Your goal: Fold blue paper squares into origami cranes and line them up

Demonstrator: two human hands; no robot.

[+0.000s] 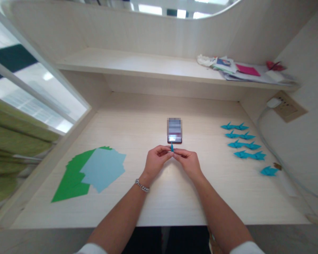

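Between the fingertips of both hands is a small folded blue paper piece (172,147), held upright over the middle of the desk. My left hand (157,159), with a silver chain bracelet (142,186) at its wrist, pinches it from the left. From the other side my right hand (187,162) pinches the same piece. Fingers cover most of its lower part. Just beyond the hands lies a phone (174,130) with its screen lit. Several blue folded paper cranes (244,145) stand in rows on the right, with a single one (269,171) nearer me.
Light blue paper sheets (106,169) overlap green sheets (74,180) at the left of the desk. A shelf (148,65) spans the back, bearing papers and a pink sheet (247,70). A white cable (270,148) runs down the right side from a wall socket (290,107).
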